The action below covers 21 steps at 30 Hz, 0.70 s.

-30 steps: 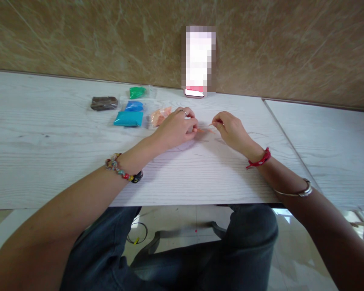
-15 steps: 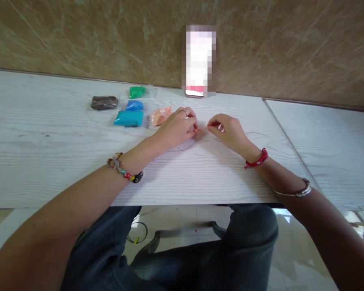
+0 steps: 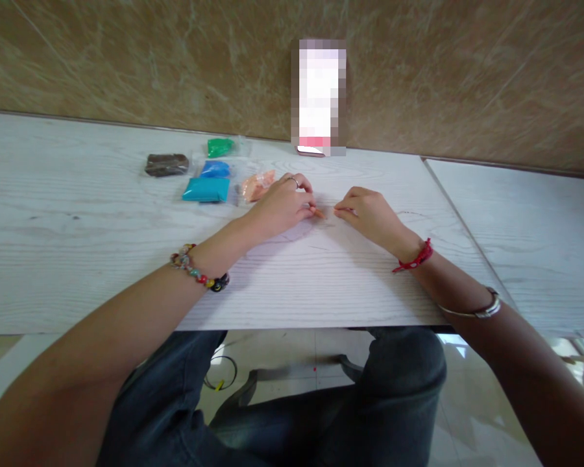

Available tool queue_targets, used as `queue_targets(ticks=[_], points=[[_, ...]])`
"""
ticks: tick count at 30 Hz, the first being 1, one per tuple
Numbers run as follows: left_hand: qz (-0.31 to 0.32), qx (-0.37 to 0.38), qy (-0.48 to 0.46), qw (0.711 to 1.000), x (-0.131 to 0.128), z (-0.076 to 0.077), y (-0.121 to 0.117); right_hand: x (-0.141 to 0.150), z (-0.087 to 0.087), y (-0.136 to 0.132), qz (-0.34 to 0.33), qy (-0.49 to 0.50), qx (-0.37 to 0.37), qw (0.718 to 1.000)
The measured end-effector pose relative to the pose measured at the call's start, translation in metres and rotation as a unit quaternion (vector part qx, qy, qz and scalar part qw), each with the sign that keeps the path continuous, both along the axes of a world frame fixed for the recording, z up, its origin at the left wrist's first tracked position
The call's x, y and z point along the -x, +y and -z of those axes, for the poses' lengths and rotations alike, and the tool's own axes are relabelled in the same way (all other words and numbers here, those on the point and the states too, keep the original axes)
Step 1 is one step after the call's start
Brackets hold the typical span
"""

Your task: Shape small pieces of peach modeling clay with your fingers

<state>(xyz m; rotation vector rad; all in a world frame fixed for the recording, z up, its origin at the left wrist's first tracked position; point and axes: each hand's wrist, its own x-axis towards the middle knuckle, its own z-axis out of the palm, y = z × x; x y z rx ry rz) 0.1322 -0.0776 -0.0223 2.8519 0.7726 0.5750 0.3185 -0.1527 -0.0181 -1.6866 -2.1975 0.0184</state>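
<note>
Evidently, the left hand point(image 3: 287, 201) has its thumb and finger narrowed on one end of a thin peach clay-like strip point(image 3: 320, 213); its free end points toward the right hand, low over the tabletop or touching it, which of the two I cannot tell. Right hand point(image 3: 367, 211): thumb and forefinger tips very near each other, a slim gap behind them; whether the tips meet, or pin a scrap of peach, is not resolvable. Tips and strip are apart. Just behind the left hand, partly covered by it: a clear packet of peach clay point(image 3: 257, 187). Farther left: teal packet point(image 3: 206, 190), blue packet point(image 3: 215, 170), green packet point(image 3: 220, 147), brown packet point(image 3: 167, 165). Beyond the hands, a phone point(image 3: 317, 104) leans upright on the marbled wall point(image 3: 175, 65), screen masked. All rests on a white wood-grain tabletop point(image 3: 282, 285). Risk, judged: the strip looks slender and probably soft, so an over-firm left pinch could flatten or sever it; a sharp tug at its free end could snap it; pressing it down could make it stick to the grain. Left forearm, if swung outward, might nudge the peach packet.
</note>
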Motion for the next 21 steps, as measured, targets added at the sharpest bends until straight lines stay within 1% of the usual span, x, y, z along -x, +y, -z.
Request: queue_targets(ticks=[4, 7, 11, 15, 17, 21], points=[[0.003, -0.003, -0.01, 1.0, 0.0, -0.001, -0.001, 0.002, 0.0, 0.0, -0.011, 0.013, -0.004, 1.0], [0.01, -0.004, -0.019, 1.0, -0.001, -0.003, -0.003, 0.006, -0.001, 0.001, 0.0, 0.069, -0.008, 0.998], [0.025, -0.004, -0.031, 0.999, -0.002, -0.005, -0.006, 0.012, -0.002, 0.0, 0.027, 0.139, 0.015, 0.99], [0.037, -0.002, -0.043, 0.998, -0.003, -0.005, -0.008, 0.014, -0.002, -0.001, 0.004, 0.182, 0.027, 0.983], [0.044, -0.003, -0.052, 0.998, -0.003, -0.005, -0.009, 0.013, -0.001, 0.0, -0.005, 0.185, 0.028, 0.982], [0.06, -0.01, -0.064, 0.996, -0.004, -0.005, -0.009, 0.012, 0.0, 0.0, -0.004, 0.162, 0.021, 0.987]])
